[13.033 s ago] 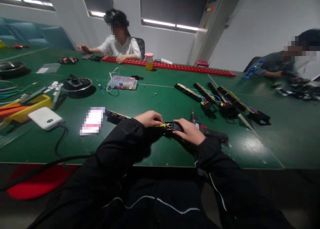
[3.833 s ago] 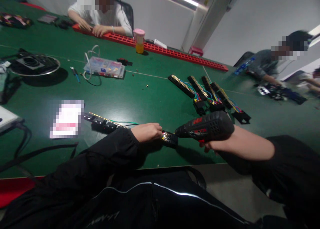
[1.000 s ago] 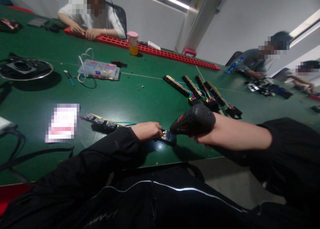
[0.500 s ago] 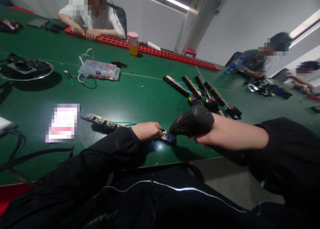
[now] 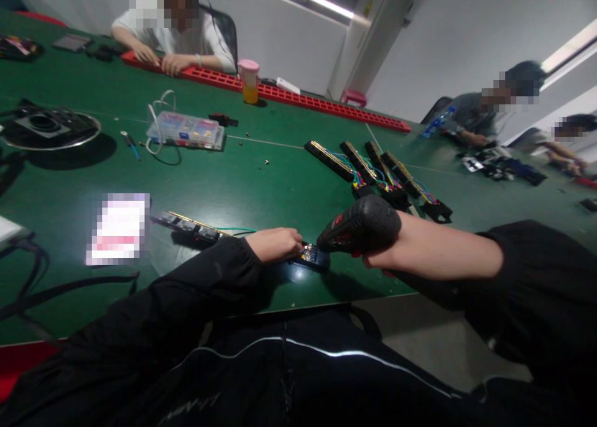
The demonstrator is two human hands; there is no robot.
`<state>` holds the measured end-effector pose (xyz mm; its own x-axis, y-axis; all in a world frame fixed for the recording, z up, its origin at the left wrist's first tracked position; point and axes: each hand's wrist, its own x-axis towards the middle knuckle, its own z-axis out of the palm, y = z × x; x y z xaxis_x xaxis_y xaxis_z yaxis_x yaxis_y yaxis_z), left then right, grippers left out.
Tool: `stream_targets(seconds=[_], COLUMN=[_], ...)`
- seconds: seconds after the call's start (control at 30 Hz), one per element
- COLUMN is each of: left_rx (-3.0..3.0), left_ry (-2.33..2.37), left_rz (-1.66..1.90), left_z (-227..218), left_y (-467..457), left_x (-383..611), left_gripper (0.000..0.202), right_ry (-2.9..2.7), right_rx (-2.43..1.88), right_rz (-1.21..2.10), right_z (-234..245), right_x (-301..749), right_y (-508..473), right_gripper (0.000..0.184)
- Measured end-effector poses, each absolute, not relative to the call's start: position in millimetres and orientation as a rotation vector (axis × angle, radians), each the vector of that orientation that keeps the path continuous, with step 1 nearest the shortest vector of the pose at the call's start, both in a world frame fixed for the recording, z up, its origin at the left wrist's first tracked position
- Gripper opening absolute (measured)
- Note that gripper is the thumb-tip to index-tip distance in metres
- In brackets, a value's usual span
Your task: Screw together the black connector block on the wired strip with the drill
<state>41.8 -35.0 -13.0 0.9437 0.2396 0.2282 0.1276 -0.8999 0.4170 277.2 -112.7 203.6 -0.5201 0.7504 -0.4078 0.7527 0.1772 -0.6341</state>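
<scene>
Head cam: R hand (image 5: 390, 253) grip clenched on drill (image 5: 366, 223), marking (image 5: 339, 218) illegible; L hand (image 5: 278, 244) at blk block (image 5: 315, 260), grip: can't tell.

From my remote feed, I can't make out the bit of the black-and-red plastic drill (image 5: 361, 223) or what the left hand (image 5: 278, 245) covers of the black plastic wired block (image 5: 313, 257).

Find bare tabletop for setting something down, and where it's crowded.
Bare: the table between the parts box and the leftmost black strip, left of small loose pieces. Crowded: around the wired block, between left hand and drill.
</scene>
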Motion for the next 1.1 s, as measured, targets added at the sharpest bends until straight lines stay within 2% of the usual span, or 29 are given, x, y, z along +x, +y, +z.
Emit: stream_targets(seconds=[0.13,0.3,0.33,0.47,0.53,0.67,0.77,0.93,1.1], left_rx=[2.692,2.741,2.748,2.737,2.697,2.578,2.496,2.434,2.432], left_ry=[0.249,0.278,0.289,0.349,0.395,0.458,0.440,0.415,0.467], left_rz=[0.401,0.414,0.406,0.347,0.346,0.406,0.442,0.504,0.542], left_z=[-13,-15,-15,-12,-10,-5,-3,-13,-20], left_y=[-35,-35,-35,-35,-36,-40,-43,-42,-41], left_x=[42,41,41,35,30,19,14,14,16], left_gripper=[0.025,0.020,0.019,0.023,0.025,0.025,0.028,0.023,0.018], right_ry=[2.401,2.328,2.380,2.634,2.675,2.587,2.440,2.479,2.553], right_rx=[1.509,1.562,1.556,1.471,1.488,1.589,1.534,1.505,1.429], right_rz=[-1.361,-1.335,-1.298,-1.101,-0.883,-0.152,0.108,0.250,0.030], right_z=[202,215,219,215,195,131,85,31,6], right_x=[276,276,278,302,320,352,365,379,384], right_y=[-112,-113,-114,-117,-118,-113,-98,-58,-15], right_gripper=[0.033,0.013,0.015,0.044,0.055,0.075,0.080,0.082,0.084])
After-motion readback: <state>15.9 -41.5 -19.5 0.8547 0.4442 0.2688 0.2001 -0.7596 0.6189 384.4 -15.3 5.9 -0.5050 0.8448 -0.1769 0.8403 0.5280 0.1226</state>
